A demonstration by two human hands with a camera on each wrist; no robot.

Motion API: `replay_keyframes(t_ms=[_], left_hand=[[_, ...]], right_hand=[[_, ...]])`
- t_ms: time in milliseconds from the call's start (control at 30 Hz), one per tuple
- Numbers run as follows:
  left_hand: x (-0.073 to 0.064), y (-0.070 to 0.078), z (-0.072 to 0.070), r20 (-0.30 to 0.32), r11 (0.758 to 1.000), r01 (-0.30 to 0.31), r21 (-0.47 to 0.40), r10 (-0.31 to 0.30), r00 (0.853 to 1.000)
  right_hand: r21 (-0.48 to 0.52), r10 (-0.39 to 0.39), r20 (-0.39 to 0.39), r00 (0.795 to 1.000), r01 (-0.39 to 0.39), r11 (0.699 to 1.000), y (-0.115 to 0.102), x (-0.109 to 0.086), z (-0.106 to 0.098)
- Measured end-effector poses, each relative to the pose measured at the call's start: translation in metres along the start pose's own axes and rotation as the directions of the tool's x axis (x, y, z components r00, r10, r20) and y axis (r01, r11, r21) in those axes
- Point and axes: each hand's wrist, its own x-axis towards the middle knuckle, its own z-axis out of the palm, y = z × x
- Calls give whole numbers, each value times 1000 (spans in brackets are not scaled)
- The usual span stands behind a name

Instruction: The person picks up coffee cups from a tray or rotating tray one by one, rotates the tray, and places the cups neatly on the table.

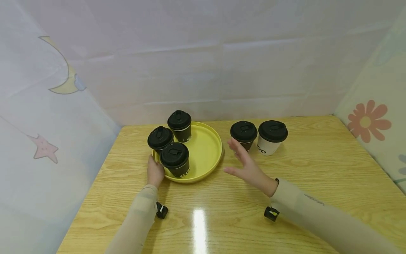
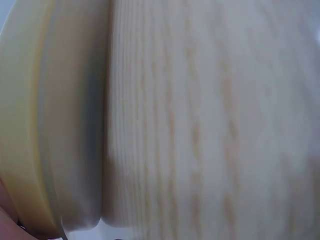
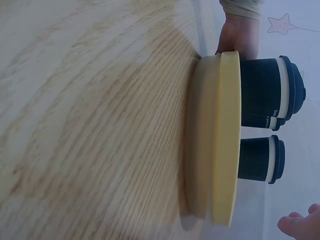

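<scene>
A round yellow tray (image 1: 204, 155) lies on the wooden table, with three dark paper cups standing upright toward its left side: a back cup (image 1: 182, 134), a left cup (image 1: 160, 138) and a front cup (image 1: 177, 165), all with black lids. My left hand (image 1: 155, 173) grips the tray's left rim; its fingertips are partly hidden. To the right of the tray my right hand (image 1: 248, 173) is held with fingers extended and thumb apart, holding nothing. Just beyond its fingertips stands another dark cup (image 1: 243, 133), beside a white cup (image 1: 269, 146) with a black lid.
The wooden table (image 1: 222, 218) meets a pale curtain (image 1: 203, 77) along its back edge. Printed fabric also hangs at both sides, with a moon (image 1: 65, 84) on the left and a flower (image 1: 364, 121) on the right.
</scene>
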Motion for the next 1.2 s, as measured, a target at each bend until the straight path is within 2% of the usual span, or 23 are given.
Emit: replay_keyframes(t_ms=[200, 467, 700, 1200], left_hand=[[1, 1, 0, 5, 1000, 2, 17, -2, 1000], [10, -7, 1, 12, 999, 26, -25, -26, 1000], [9, -6, 0, 17, 999, 22, -28, -22, 1000], [8, -6, 0, 14, 1000, 26, -2, -26, 1000]], right_hand=[[-6, 36, -7, 999, -36, 999, 1, 6, 5], [5, 43, 3, 999, -43, 999, 4, 11, 10], [5, 59, 20, 998, -59, 998, 8, 13, 12], [-8, 43, 41, 998, -43, 999, 13, 19, 19]])
